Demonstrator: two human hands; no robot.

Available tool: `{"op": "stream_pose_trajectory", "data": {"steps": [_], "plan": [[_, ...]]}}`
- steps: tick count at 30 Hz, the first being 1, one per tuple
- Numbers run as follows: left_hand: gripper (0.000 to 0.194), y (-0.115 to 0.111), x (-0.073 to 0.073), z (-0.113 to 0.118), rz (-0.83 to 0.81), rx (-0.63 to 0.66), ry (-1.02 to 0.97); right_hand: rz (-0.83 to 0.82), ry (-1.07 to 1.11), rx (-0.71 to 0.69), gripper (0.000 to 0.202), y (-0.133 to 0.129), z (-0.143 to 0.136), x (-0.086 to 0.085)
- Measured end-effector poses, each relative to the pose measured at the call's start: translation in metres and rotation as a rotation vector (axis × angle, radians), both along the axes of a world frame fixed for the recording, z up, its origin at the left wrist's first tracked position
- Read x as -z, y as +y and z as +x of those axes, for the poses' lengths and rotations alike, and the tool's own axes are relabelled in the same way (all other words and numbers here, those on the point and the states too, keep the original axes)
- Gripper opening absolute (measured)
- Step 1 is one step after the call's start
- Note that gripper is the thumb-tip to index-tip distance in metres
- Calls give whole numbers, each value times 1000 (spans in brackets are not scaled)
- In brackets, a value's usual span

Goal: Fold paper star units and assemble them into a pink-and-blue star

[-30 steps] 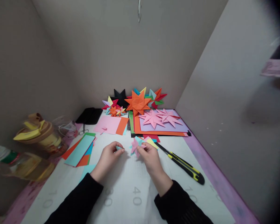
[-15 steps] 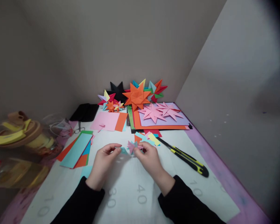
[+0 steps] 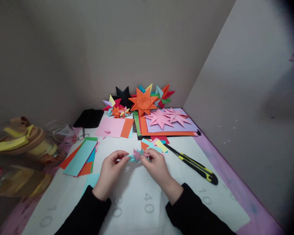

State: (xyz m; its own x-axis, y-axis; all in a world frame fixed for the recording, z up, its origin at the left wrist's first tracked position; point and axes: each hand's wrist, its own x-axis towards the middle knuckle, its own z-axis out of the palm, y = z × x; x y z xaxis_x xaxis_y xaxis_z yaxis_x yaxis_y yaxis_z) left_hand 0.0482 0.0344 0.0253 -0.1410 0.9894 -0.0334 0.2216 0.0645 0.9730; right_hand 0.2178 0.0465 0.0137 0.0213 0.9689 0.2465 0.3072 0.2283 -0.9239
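Observation:
Between finger and thumb, my left hand (image 3: 112, 171) pinches a small light-blue folded paper piece (image 3: 131, 158). My right hand (image 3: 159, 168) is closed on a small folded paper star (image 3: 137, 155) in pink and light blue; fingers cover part of it. The blue piece meets the star's left side, but whether it is slotted in or only touching I cannot tell. Just beyond my right hand lie small coloured paper pieces (image 3: 154, 144). A black and yellow utility knife (image 3: 191, 164) rests to the right of that hand.
Coloured paper strips (image 3: 79, 158) lie left of my hands. Pink and orange sheets (image 3: 111, 127) and small scissors (image 3: 84, 134) are farther back. Pink paper stars (image 3: 160, 119) lie on stacked sheets; an orange star (image 3: 143, 101) stands by the wall. A brown container (image 3: 30, 140) is at far left.
My left hand has moved slightly right, bringing the light-blue piece up against the star. My right hand has stayed nearly where it was, still gripping the star.

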Motion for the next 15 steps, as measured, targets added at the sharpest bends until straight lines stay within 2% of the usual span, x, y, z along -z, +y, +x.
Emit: {"op": "stream_pose_trajectory", "data": {"steps": [8,15], "plan": [[20,-1,-3,2,-5,-6,27,-22,-32,-39,6,0,-1,1],[21,-2,-3,7,-30,-50,-15,-71,42,-90,6,-1,-3,1]]}}
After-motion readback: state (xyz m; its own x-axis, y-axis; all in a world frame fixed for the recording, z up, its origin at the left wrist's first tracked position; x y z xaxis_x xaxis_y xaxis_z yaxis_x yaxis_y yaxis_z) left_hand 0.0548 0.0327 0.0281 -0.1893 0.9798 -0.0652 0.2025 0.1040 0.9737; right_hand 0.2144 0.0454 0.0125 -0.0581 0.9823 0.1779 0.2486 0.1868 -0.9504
